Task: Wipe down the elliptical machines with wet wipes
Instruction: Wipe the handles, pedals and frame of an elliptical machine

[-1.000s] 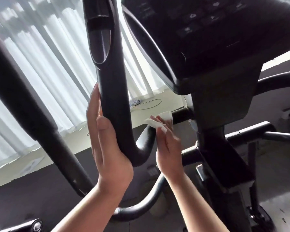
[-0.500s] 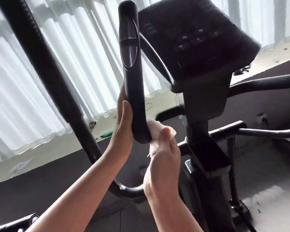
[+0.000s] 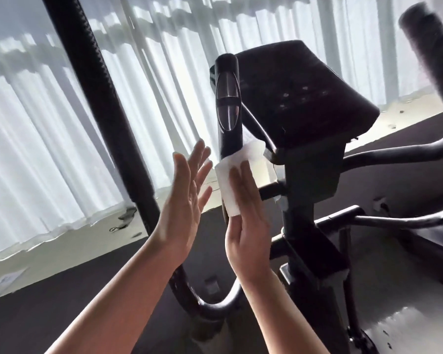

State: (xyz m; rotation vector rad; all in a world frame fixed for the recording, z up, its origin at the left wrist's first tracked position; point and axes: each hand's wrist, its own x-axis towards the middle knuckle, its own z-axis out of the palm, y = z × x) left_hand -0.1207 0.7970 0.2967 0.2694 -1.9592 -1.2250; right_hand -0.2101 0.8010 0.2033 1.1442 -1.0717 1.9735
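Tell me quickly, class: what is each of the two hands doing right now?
Left hand: open, fingers straight, beside the handlebar grip, holding nothing.
Right hand: open, flat fingers pressing the wet wipe against the grip.

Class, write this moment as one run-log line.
step: wiping handlebar grip | right hand: presses wet wipe on grip | left hand: open, off grip | console: untouched
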